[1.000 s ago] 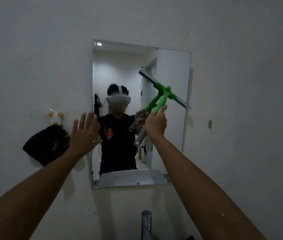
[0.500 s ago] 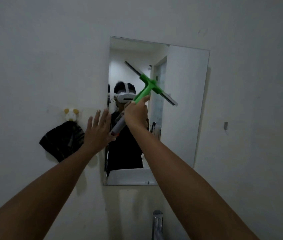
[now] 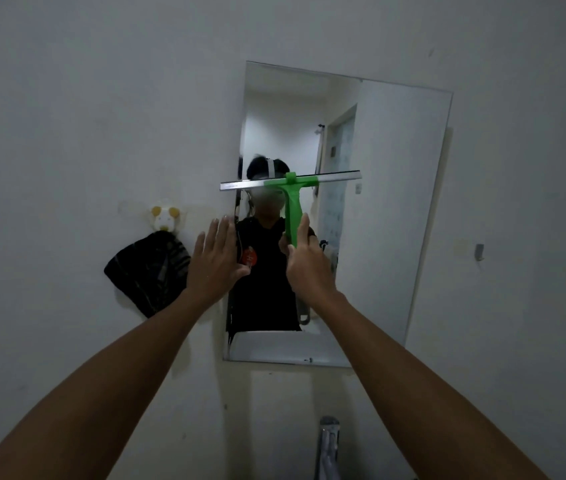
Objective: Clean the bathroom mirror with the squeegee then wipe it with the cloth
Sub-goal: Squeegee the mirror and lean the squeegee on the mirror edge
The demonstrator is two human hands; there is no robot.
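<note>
A rectangular mirror hangs on the white wall. My right hand grips the green handle of a squeegee; its metal blade lies level across the left half of the glass, about mid-height, and sticks out a little past the mirror's left edge. My left hand is open with fingers spread, flat against the wall at the mirror's left edge. A dark cloth hangs from a small animal-shaped hook on the wall to the left of the mirror.
A chrome tap rises at the bottom centre, below the mirror. A small metal hook is fixed to the wall right of the mirror. The mirror reflects a person in black and a doorway.
The squeegee has swung from a slanted pose to level and moved left and down on the glass. My view has shifted, so the mirror sits further right.
</note>
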